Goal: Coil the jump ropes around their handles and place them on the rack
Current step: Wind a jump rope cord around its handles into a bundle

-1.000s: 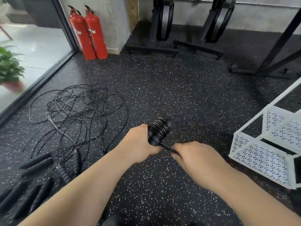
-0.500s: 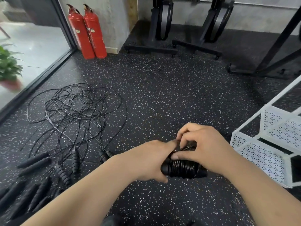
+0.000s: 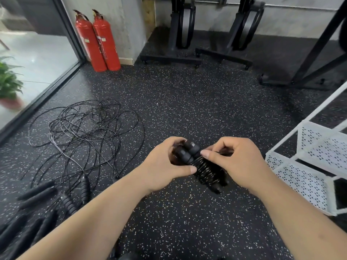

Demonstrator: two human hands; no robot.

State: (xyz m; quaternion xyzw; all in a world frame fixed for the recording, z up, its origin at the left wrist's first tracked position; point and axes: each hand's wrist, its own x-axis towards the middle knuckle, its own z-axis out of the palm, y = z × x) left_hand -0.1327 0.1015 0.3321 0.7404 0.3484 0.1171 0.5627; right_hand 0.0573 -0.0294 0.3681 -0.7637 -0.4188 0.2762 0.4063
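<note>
Above the floor (image 3: 187,113), beside the white rack (image 3: 300,177), my left hand (image 3: 163,166) grips the coiled rope's handles (image 3: 187,151); my right hand (image 3: 238,162) pinches the loose end. I'd tuck it tight under a wrap.

The scene is evenly and quite brightly lit. Strong daylight comes through the glass wall (image 3: 37,59) on the left, and the pale floor behind it is almost washed out. Shadows on the speckled floor (image 3: 187,109) are soft and weak. The wide lens bends straight lines near the edges. The plant (image 3: 9,81) and the loose handles (image 3: 35,196) at the left look blurred.
</note>
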